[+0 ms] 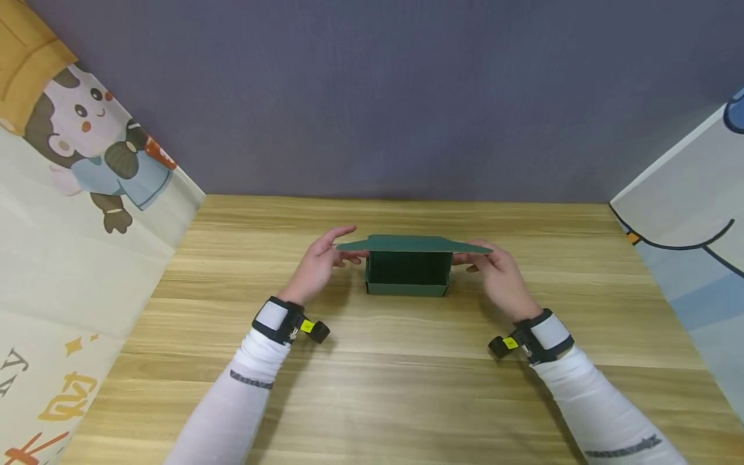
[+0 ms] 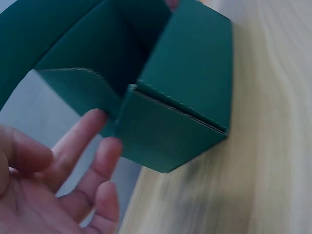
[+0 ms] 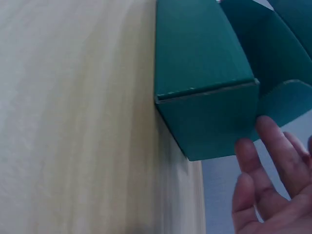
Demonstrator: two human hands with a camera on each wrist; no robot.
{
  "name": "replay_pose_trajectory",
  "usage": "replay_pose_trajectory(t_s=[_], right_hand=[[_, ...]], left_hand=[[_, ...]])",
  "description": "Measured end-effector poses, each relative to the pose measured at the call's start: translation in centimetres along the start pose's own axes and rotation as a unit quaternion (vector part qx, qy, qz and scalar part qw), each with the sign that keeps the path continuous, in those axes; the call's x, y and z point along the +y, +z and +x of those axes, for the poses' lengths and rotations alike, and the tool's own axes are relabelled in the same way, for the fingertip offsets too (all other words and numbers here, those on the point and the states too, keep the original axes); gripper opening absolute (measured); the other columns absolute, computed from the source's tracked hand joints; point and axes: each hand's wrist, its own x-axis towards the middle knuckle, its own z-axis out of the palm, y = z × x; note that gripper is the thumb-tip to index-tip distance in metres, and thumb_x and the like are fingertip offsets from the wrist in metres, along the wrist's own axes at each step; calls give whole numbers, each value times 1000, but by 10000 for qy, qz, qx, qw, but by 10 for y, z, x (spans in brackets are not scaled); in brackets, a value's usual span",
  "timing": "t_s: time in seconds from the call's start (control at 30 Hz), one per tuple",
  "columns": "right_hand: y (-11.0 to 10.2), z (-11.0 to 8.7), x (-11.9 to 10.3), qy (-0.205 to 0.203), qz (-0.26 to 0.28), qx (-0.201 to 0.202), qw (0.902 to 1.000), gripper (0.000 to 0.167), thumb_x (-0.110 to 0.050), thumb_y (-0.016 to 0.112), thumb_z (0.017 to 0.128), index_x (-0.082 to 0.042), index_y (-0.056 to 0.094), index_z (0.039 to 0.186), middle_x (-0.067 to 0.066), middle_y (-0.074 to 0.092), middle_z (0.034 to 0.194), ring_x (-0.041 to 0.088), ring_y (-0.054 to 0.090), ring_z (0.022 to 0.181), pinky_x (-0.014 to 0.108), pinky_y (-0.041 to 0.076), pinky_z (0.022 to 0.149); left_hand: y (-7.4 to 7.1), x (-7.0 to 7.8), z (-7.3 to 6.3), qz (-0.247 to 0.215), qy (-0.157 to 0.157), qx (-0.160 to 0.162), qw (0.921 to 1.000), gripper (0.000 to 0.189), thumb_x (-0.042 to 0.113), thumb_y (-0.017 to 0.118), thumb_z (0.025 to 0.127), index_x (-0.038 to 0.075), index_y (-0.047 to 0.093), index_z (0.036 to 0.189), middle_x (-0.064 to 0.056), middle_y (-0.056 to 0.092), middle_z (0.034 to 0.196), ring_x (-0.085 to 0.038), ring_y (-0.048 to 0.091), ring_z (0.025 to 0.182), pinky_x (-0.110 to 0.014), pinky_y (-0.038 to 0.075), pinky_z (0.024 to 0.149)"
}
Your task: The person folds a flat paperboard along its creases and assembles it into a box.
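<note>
A small dark green cardboard box (image 1: 407, 290) stands on the table, its lid (image 1: 410, 243) raised and its side flaps spread out to left and right. At the box's left end is my left hand (image 1: 314, 266), palm turned inward and fingers loosely extended. In the left wrist view, its fingertips (image 2: 111, 145) reach the end wall and side flap (image 2: 83, 87). My right hand (image 1: 498, 274) is at the opposite end, partly covered by the lid's flap. Its fingertips (image 3: 247, 148) lie against the right end wall (image 3: 209, 122) in the right wrist view. Neither hand curls round the box.
The wood-grain table (image 1: 401, 387) extends around the box. Behind it rises a dark grey-blue wall panel (image 1: 395, 97). Cartoon-printed sheets (image 1: 104, 258) flank the table on both sides. A strapped camera (image 1: 281, 321) sits on each wrist.
</note>
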Motion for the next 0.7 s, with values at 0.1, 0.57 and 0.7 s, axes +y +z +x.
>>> replay_pose_trajectory(t_s=[0.1, 0.57, 0.7], right_hand=[[-6, 1, -2, 211, 392, -361, 9984, 50, -46, 28, 105, -11, 60, 120, 9, 70, 114, 16, 64, 108, 33, 52, 86], [-34, 11, -15, 1159, 1885, -1923, 9561, 77, -59, 17, 100, 1, 43, 141, -6, 65, 121, 32, 60, 117, 44, 48, 97], [-36, 12, -22, 1129, 1841, -2096, 9536, 70, -56, 21, 102, -2, 50, 136, -6, 62, 125, 36, 58, 119, 48, 48, 97]], left_hand=[[-4, 4, 2, -508, -335, -310, 9977, 45, 24, 21, 107, 15, 36, 148, -21, 65, 122, -47, 59, 111, -61, 37, 100], [-3, 34, 4, 108, -822, -465, 9955, 70, 65, 45, 92, 14, 47, 141, -9, 49, 143, -35, 66, 104, -52, 50, 93], [0, 39, 4, 174, -954, -484, 9941, 64, 58, 54, 92, 13, 50, 137, -9, 55, 137, -36, 66, 103, -54, 49, 93]])
